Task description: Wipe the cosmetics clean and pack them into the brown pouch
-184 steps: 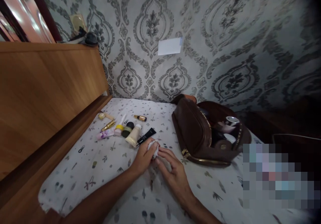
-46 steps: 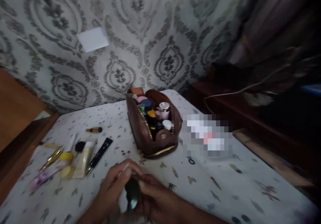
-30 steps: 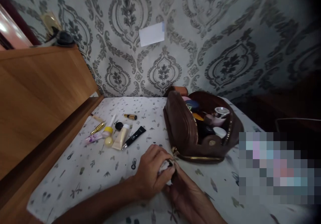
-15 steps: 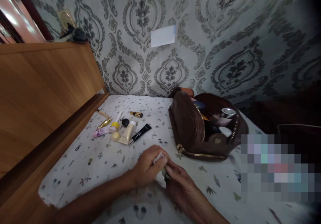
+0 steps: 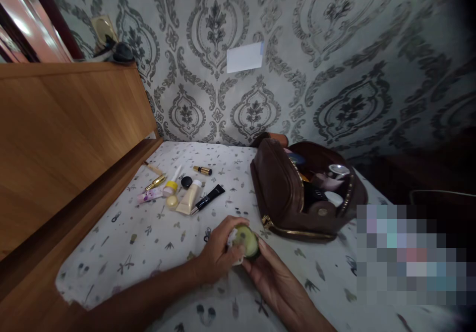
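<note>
Between my hands is a round, pale-green container [image 5: 250, 240] with a darker rim, its flat face turned up toward me. My right hand [image 5: 273, 272] grips its edge from the right and below. My left hand [image 5: 219, 250] is closed on a crumpled white tissue [image 5: 231, 238], pressed against the container's left side with the thumb over its face. Both hands are just above the patterned white cloth [image 5: 148, 257]. Beyond them lie a black tube [image 5: 208, 199] and a cream-coloured tube [image 5: 189, 198].
An unzipped brown cosmetic bag [image 5: 277, 188], full of items, stands to the right. Farther left lie a yellow-banded bottle [image 5: 171, 187], a pink tube [image 5: 148, 195], a black round lid [image 5: 186, 182] and gold-cased pieces. A wooden panel [image 5: 74, 119] borders the left; patterned wallpaper [image 5: 253, 104] rises behind.
The green container has been turned so its round face shows; before, it was mostly hidden between the hands. My left thumb and the tissue have shifted onto it.
</note>
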Motion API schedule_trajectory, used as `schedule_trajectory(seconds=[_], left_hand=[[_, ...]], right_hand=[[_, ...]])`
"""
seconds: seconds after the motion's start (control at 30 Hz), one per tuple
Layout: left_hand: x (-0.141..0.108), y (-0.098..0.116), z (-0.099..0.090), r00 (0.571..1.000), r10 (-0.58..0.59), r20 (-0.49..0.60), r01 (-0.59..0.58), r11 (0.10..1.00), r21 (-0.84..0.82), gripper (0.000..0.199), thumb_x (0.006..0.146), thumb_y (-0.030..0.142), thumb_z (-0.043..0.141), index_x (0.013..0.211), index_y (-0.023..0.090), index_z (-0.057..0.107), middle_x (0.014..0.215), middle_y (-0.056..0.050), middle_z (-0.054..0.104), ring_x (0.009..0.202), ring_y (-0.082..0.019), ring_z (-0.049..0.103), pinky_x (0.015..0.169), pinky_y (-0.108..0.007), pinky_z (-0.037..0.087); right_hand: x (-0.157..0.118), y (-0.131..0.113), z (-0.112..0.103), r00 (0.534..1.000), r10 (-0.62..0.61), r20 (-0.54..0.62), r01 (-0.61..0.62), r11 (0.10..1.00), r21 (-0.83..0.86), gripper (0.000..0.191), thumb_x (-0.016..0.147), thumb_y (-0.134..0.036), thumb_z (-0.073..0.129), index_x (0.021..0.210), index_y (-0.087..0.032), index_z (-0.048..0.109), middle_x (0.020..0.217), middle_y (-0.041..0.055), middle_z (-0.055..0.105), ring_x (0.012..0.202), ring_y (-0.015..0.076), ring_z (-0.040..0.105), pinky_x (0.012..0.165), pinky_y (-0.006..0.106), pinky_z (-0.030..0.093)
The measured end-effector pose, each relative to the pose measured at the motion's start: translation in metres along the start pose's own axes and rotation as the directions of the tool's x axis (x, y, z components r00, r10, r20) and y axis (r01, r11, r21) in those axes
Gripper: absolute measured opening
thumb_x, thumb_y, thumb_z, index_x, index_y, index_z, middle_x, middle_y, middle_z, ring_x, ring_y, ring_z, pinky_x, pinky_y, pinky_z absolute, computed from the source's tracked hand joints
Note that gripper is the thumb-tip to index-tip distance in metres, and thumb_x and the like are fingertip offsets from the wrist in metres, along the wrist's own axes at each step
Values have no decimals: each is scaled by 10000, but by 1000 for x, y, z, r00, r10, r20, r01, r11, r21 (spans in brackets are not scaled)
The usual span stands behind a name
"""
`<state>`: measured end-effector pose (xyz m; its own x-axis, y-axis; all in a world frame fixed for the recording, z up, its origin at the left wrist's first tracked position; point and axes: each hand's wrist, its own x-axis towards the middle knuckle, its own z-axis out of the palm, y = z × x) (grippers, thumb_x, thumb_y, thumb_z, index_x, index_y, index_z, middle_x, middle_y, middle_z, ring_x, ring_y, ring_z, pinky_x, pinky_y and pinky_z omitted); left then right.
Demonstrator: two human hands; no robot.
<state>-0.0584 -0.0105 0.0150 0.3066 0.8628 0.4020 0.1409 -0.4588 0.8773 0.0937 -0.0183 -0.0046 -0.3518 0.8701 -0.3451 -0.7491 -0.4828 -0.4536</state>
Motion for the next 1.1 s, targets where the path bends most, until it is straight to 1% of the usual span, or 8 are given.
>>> schedule_trajectory(seconds=[0.13,0.27,0.4,0.5,0.63,0.83,0.97,1.1], left_hand=[[-1,-14,0,992,114,50,-121,973,196,647,838,569,611,1336,185,456,1179,-127,578,1066,-263,569,925,-395,464],[0,-22,-3,987,134,90,-159,906,392,624,865,590,550,1321,173,463,1083,-119,619,991,-253,594,854,-391,499],[1,-22,-11,980,177,94,-201,872,446,653,864,699,423,1211,156,529,997,-110,655,905,-241,624,785,-360,515],[2,-16,-17,989,123,87,-148,899,411,594,918,651,331,1124,152,577,970,-105,676,887,-226,642,804,-338,507],[1,-2,-20,995,-26,93,-4,952,306,478,960,517,336,1086,144,608,929,-83,698,844,-200,655,788,-305,494],[-3,2,-14,986,-149,69,130,967,220,397,998,393,327,1165,151,593,897,-52,727,783,-166,666,745,-268,508],[2,3,-9,997,-41,71,15,945,328,331,978,354,392,1162,173,600,867,-37,742,701,-157,679,692,-253,527],[30,26,-10,990,104,100,-138,886,444,285,959,329,435,1096,179,635,760,-15,736,590,-143,663,597,-229,518]], right_hand=[[3,-2,-1,998,-54,27,56,993,-107,362,628,-369,882,939,-229,761,940,18,737,812,145,655,659,217,538],[2,-3,3,997,-60,38,66,980,-190,312,668,-411,852,894,-219,752,826,6,720,686,115,614,578,192,483],[-4,-2,9,996,-38,78,55,970,-237,284,708,-391,829,920,-225,740,834,8,707,708,124,607,621,215,483],[-3,1,7,994,-7,108,34,969,-244,328,667,-365,860,928,-213,730,793,4,685,677,120,594,613,225,480],[-2,6,2,991,-12,135,45,968,-245,383,654,-341,872,960,-184,705,785,11,674,672,114,598,598,215,466],[-6,5,3,973,-181,145,218,930,-296,399,645,-315,871,972,-199,675,935,21,686,794,141,622,642,215,471],[-9,-3,1,937,-323,135,350,870,-347,439,620,-328,872,999,-212,682,988,19,672,791,143,593,656,224,468],[-18,-17,-1,906,-399,141,422,826,-374,438,652,-361,846,1035,-221,684,978,27,668,837,168,594,716,256,478]])
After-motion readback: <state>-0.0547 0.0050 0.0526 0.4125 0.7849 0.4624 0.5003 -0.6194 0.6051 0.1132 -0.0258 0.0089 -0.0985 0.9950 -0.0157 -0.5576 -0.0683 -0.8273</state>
